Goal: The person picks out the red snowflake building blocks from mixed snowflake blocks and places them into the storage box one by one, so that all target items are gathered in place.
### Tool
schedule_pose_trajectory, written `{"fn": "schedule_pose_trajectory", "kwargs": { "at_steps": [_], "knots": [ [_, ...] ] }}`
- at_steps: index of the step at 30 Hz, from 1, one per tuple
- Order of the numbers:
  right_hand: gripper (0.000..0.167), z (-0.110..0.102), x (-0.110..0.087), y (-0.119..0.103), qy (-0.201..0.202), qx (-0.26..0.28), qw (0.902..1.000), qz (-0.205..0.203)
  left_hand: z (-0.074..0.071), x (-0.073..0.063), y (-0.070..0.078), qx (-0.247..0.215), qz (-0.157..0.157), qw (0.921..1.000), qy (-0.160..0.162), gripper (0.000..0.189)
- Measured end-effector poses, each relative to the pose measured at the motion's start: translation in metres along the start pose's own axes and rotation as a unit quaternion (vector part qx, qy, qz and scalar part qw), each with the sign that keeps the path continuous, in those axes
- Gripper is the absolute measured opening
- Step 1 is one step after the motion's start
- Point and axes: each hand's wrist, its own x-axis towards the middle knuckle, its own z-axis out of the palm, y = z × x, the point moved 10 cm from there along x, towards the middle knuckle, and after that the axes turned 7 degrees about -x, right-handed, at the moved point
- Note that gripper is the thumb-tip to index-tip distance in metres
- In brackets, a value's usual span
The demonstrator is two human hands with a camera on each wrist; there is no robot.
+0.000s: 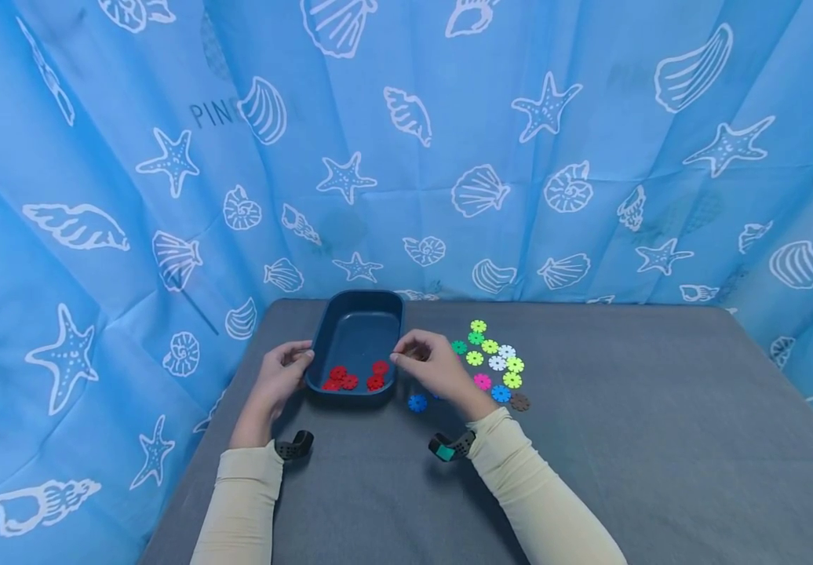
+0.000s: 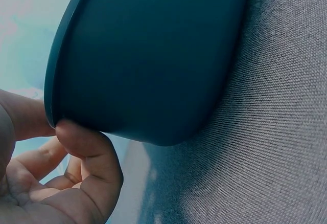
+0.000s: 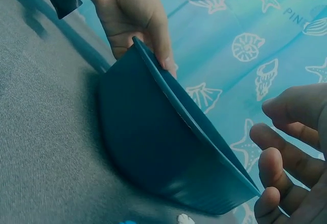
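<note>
A dark blue deep tray stands on the grey cloth, with several red notched discs lying at its near end. My left hand pinches the tray's left rim; the left wrist view shows thumb and forefinger on the edge. At the opposite side, my right hand hovers by the right rim, its fingers loosely bent. Nothing shows between thumb and fingers in the right wrist view. Whether a fingertip touches the rim cannot be told.
Right of the tray lie loose notched discs: yellow-green, green, white, pink, blue and brown. My right hand partly covers some. A blue shell-patterned curtain hangs behind the grey-covered table.
</note>
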Motion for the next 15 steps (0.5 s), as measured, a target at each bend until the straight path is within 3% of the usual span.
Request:
{"fn": "schedule_pose_trajectory", "kwargs": {
  "at_steps": [15],
  "knots": [
    [0.006,-0.031,-0.014,-0.009,0.009,-0.052,0.9986,-0.01,-0.001,-0.004,0.009,0.028,0.017,0.9993,0.016,0.039]
  ]
}}
